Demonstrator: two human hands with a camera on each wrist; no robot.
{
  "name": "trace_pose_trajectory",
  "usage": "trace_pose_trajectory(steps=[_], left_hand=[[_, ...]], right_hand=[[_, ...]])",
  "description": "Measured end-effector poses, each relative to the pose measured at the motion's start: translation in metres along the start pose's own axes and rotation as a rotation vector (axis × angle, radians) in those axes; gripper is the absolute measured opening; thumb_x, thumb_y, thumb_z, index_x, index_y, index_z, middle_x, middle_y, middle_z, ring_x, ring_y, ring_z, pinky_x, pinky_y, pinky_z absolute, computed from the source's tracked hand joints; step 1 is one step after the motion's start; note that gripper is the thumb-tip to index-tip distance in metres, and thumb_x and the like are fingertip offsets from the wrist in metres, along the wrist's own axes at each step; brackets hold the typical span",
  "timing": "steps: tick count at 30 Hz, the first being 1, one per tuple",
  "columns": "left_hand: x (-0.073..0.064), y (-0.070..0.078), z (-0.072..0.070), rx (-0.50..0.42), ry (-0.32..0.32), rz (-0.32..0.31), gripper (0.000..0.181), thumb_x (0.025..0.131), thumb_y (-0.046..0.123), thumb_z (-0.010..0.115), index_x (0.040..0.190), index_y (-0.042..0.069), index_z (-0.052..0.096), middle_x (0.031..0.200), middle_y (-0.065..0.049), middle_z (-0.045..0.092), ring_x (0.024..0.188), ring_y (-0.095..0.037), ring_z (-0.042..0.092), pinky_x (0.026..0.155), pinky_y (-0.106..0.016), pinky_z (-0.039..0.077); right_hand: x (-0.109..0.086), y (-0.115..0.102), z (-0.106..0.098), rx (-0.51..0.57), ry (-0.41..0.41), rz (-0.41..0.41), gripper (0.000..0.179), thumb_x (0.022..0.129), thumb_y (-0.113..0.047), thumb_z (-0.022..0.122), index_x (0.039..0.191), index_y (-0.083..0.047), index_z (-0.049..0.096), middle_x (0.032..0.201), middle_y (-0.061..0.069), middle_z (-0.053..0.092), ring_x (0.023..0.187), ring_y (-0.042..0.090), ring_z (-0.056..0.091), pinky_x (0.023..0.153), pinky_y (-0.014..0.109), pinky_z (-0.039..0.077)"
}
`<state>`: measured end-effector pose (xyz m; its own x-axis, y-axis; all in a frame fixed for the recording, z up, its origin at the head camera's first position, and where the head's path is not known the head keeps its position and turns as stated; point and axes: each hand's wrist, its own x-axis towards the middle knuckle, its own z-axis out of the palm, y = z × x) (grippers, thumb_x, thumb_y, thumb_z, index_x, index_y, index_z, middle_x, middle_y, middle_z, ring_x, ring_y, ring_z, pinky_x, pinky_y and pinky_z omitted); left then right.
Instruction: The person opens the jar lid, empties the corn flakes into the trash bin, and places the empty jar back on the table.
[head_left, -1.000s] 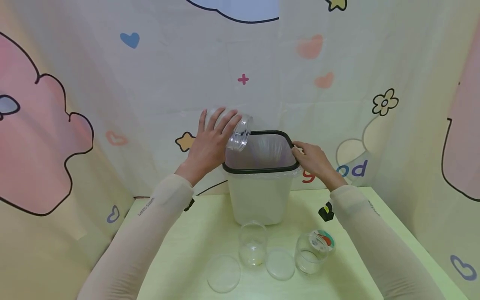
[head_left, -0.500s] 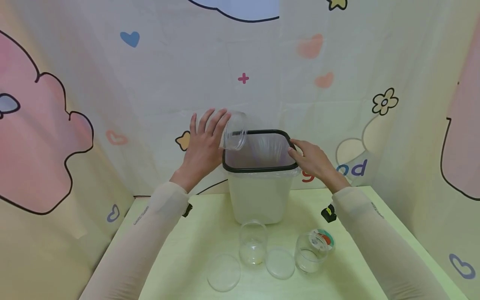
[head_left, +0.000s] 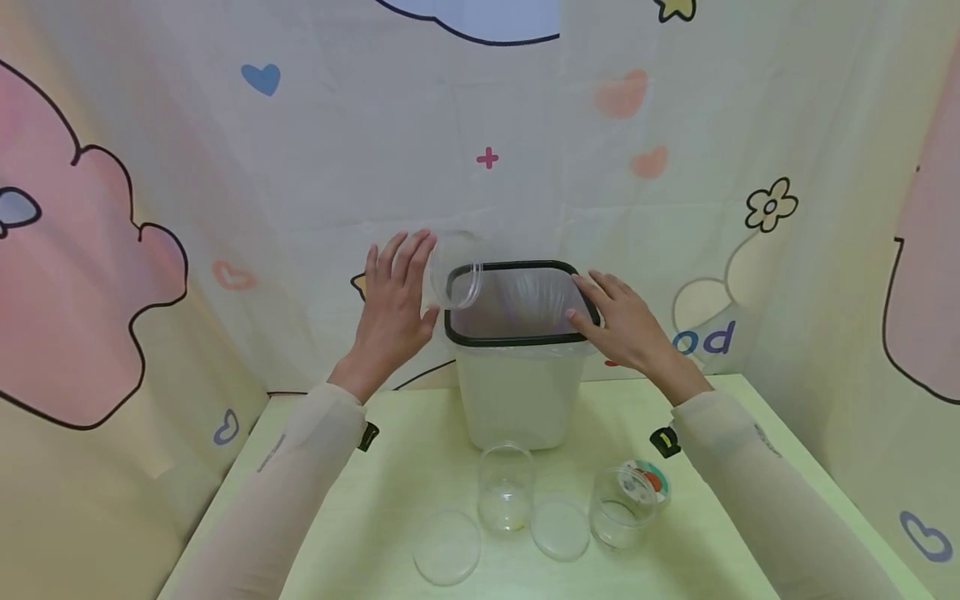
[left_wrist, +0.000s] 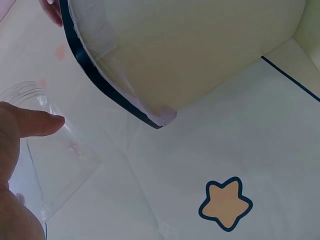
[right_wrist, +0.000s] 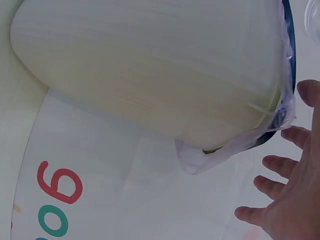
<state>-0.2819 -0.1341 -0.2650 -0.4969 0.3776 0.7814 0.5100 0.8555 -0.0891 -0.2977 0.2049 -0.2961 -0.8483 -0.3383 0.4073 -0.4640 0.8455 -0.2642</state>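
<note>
My left hand (head_left: 393, 304) holds a clear plastic jar (head_left: 457, 287) tilted on its side, above the left edge of a white trash bin (head_left: 517, 400). In the left wrist view the thumb (left_wrist: 42, 124) lies over the jar's clear wall. The bin has a black rim (head_left: 525, 340) and a translucent liner (head_left: 543, 292); its bottom is hidden. My right hand (head_left: 622, 321) is at the bin's right rim, fingers spread and straight. Contact with the rim is not clear in the right wrist view.
Two clear jars, one taller (head_left: 506, 492) and one shorter (head_left: 621, 510), stand uncovered on the pale green table (head_left: 360, 500). Two translucent lids (head_left: 447, 547) (head_left: 561, 528) lie near them. A round lid with a colourful label (head_left: 651, 482) sits behind the shorter jar. A printed curtain (head_left: 337, 167) hangs behind.
My left hand has moved left and slightly down with the jar, back from over the bin. My right hand has loosened from the rim and spread its fingers. The bin stays put.
</note>
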Motion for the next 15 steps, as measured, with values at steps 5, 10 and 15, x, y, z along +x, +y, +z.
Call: trace_pose_trajectory(steps=[5,10,15], left_hand=[[-0.005,-0.002,-0.001,-0.036,0.016,-0.031,0.096,0.076,0.014,0.08,0.152,0.009,0.023,0.158,-0.008,0.027,0.147,-0.032,0.021,0.121,-0.059,0.011],[-0.013,-0.003,-0.001,-0.054,0.053,-0.027,0.099,0.073,0.012,0.082,0.152,0.009,0.023,0.156,-0.011,0.03,0.146,-0.033,0.023,0.12,-0.06,0.014],[-0.022,0.0,-0.005,-0.095,0.074,-0.045,0.101,0.071,0.011,0.084,0.152,0.008,0.023,0.156,-0.011,0.032,0.146,-0.033,0.024,0.12,-0.061,0.014]], right_hand=[[-0.006,-0.006,-0.003,-0.005,0.027,-0.035,0.066,0.099,-0.049,0.047,0.156,-0.02,0.029,0.163,0.015,0.023,0.151,0.04,0.015,0.117,0.065,0.016],[-0.015,-0.014,-0.005,-0.013,0.057,-0.052,0.066,0.098,-0.049,0.05,0.155,-0.022,0.031,0.163,0.013,0.024,0.152,0.038,0.014,0.116,0.069,0.015],[-0.025,-0.022,-0.009,-0.018,0.071,-0.076,0.067,0.097,-0.049,0.051,0.155,-0.023,0.031,0.164,0.011,0.022,0.152,0.036,0.012,0.116,0.069,0.012]])
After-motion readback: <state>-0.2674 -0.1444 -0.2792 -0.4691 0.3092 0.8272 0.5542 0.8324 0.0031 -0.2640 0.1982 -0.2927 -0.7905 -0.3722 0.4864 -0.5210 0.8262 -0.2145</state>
